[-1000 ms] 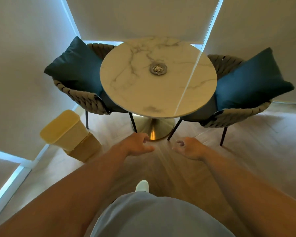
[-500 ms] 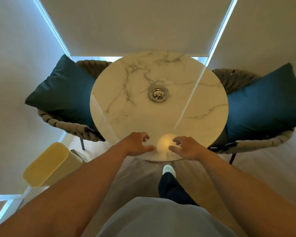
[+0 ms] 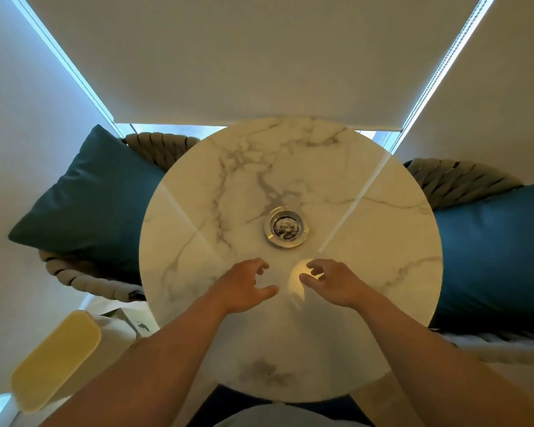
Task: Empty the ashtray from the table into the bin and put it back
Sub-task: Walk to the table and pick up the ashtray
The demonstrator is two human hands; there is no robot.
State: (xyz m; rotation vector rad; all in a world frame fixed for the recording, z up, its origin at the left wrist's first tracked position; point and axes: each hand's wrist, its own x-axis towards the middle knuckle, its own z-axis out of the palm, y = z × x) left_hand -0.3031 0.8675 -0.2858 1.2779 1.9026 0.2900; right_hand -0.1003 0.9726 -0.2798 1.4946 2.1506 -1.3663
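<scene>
Now both my left hand and right hand hover spread and empty mid-frame, just short of the ashtray, ready to lift it.

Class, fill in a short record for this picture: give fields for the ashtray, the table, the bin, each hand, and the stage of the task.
ashtray: metal ashtray, ash inside, near the table's middle
table: round marble table
bin: yellow-lidded bin, on the floor at the person's left
left hand: left hand, open, empty, over the table, short of the ashtray
right hand: right hand, open, empty, short of the ashtray
stage: ashtray not yet picked up
</scene>
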